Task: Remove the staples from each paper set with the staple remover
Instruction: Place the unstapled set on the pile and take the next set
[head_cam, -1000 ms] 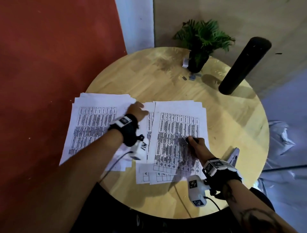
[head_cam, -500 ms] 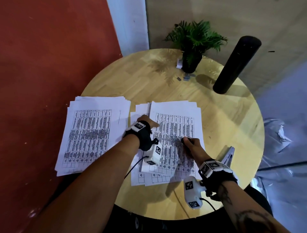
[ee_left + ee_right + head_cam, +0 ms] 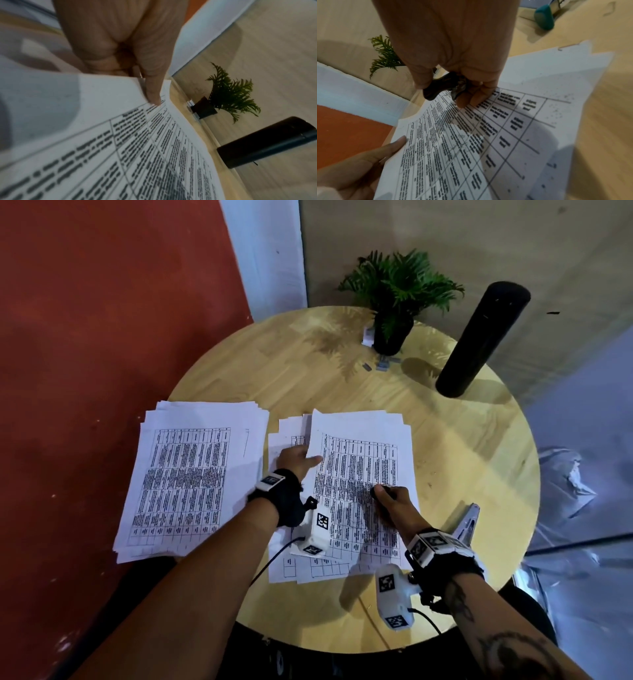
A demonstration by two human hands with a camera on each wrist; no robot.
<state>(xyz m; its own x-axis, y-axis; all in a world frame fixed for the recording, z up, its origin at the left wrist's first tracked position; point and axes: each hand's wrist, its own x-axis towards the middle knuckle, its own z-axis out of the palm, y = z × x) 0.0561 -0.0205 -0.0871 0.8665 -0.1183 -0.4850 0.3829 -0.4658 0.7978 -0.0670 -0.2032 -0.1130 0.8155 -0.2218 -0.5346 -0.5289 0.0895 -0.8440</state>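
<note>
Pale round wooden tabletop (image 3: pixel 445 460) stood against a red floor (image 3: pixel 85 337) and beige wall (image 3: pixel 445 241). On it lay two stacks of printed white paper sets (image 3: pixel 363 474). The left hand (image 3: pixel 296 458) pinched the right stack's top sheet edge; the right hand (image 3: pixel 392 499) gripped a small black staple remover (image 3: pixel 440 86) over that sheet.

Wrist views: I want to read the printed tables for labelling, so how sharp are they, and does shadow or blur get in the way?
Left wrist view: table text on the paper set smears into dark bars. Right wrist view: a shadow crosses the page below the right hand holding the staple remover; text unreadable. Head view: even light, print too small.
</note>
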